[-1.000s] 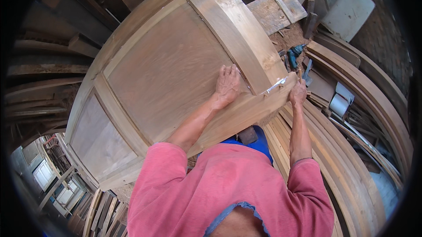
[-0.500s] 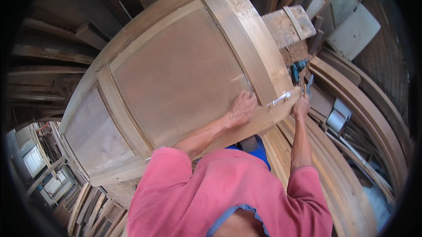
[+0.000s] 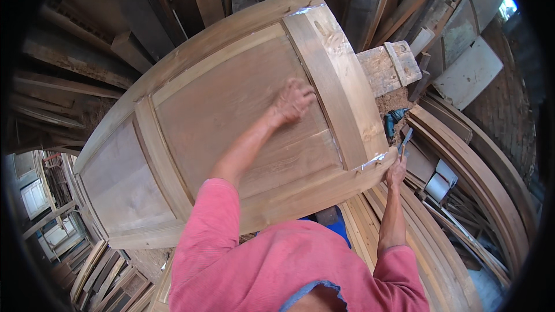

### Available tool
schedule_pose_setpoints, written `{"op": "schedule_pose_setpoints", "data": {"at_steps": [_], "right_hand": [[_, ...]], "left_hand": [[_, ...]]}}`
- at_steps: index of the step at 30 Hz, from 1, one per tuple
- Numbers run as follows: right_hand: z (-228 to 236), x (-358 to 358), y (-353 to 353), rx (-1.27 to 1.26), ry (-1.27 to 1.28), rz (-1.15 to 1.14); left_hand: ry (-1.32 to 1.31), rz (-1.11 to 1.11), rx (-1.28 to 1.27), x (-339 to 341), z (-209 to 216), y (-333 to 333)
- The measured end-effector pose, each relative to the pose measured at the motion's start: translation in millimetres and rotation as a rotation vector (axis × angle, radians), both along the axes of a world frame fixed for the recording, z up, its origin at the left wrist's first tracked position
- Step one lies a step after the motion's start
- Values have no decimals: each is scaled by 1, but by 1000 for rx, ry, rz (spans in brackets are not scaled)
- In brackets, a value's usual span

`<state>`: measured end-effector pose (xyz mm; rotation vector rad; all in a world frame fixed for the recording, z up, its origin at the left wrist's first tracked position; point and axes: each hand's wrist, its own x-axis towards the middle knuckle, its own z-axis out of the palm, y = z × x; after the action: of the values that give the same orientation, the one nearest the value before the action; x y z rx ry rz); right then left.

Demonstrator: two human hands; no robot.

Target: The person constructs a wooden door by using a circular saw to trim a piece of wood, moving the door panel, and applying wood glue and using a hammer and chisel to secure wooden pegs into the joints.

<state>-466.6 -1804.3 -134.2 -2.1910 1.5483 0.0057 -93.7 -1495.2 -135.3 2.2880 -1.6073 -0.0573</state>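
A: Locate your panelled wooden door.
B: Lies aslant in front of you, near edge by your pink shirt; long planks beside and below its near right corner.
A: Your left hand?
B: Over the large inner panel, close to the right-hand frame strip. Fingers curled, slightly blurred; cannot tell whether you hold anything in them.
A: Your right hand?
B: At the near right corner of the door, fingers gripping its edge.
A: Surroundings?
B: Teal tool just beyond the door's right edge; rough board with cross batten farther from you.
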Motion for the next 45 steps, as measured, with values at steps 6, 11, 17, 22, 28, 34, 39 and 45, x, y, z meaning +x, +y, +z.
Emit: {"op": "schedule_pose_setpoints", "data": {"at_steps": [6, 11, 17, 22, 28, 34, 39, 45], "right_hand": [[-2, -2, -3, -2, 2, -16], [-2, -5, -4, 6, 37, -32], [3, -1, -1, 8, -23, -18], [3, 0, 0, 23, -33, 0], [-2, -8, -5, 2, 1, 35], [2, 2, -5, 46, 51, 17], [0, -5, -8, -2, -20, 75], [-12, -22, -28, 10, 128, 567]], "left_hand": [[-25, 225, 122, 82, 5, -5], [4, 288, 149, 111, 7, -16], [-171, 778, 149, 143, -14, -15], [-98, 476, 324, 159, -8, -21], [-100, 232, 392, 169, 6, -13], [-226, 197, 80, 167, -28, -6], [81, 155, 474, 90, 32, -23], [75, 341, 238, 12, 11, 1]]}}
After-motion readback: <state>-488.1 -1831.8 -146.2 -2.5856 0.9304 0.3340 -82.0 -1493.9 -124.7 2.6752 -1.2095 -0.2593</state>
